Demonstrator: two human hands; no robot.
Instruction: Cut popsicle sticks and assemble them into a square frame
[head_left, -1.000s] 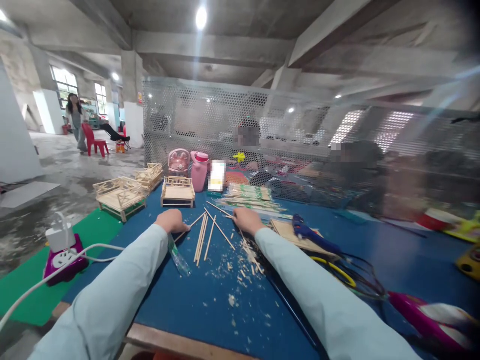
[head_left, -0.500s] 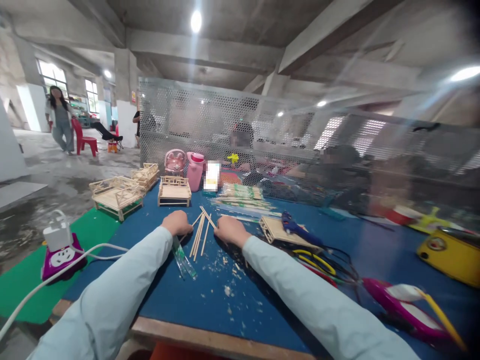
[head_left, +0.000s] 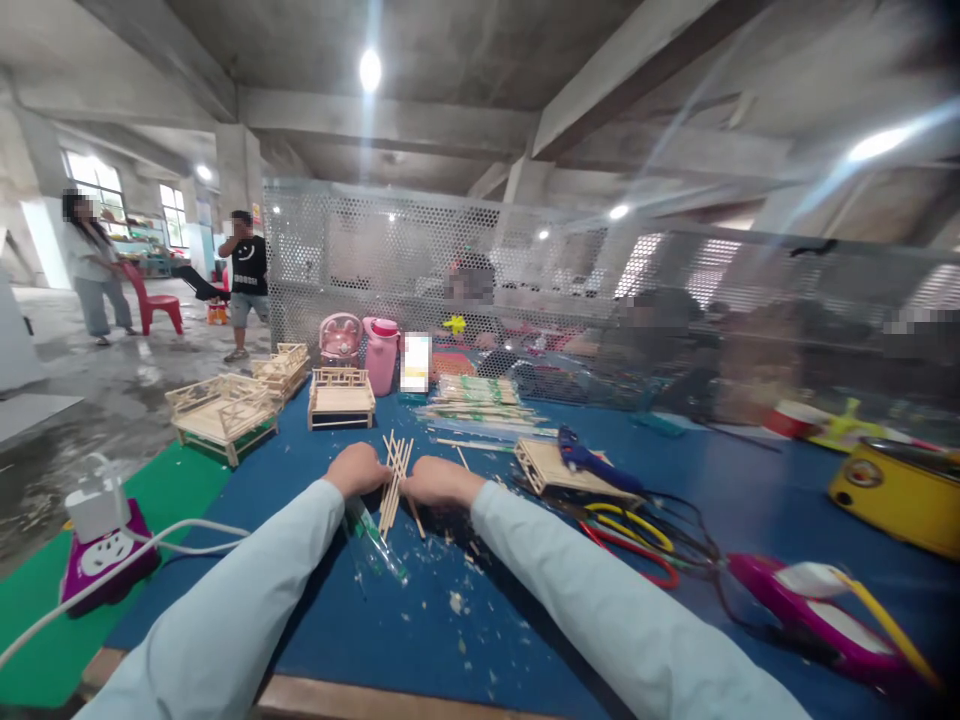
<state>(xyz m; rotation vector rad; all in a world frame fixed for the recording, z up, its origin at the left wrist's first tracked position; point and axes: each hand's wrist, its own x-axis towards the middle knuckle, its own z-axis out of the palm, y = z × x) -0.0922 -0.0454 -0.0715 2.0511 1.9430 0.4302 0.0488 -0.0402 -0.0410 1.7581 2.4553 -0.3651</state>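
Note:
Several thin wooden sticks point(head_left: 395, 490) lie bunched and partly crossed on the blue table top, between my two hands. At their left side my left hand point(head_left: 360, 470) is closed, its fingertips against the sticks. My right hand point(head_left: 435, 481) closes on them from the right, also with its fingers together. One stick point(head_left: 416, 517) slants apart under my right hand. A clear plastic wrapper point(head_left: 377, 545) lies just below my left hand. Behind, bundled sticks with green wrapping point(head_left: 478, 392) are piled on the table.
Small bamboo furniture models point(head_left: 341, 397) stand at the back left, beside a pink bottle point(head_left: 382, 358). To the right are a blue glue gun point(head_left: 592, 460) on another model, red-handled pliers point(head_left: 637, 560), a purple power strip point(head_left: 817, 610) and a yellow box point(head_left: 896, 495). Perforated metal screen point(head_left: 315, 250) behind.
My hands have come closer together, and the sticks between them are gathered into a tighter bunch. The view has shifted slightly. A second standing person now shows fully at the left.

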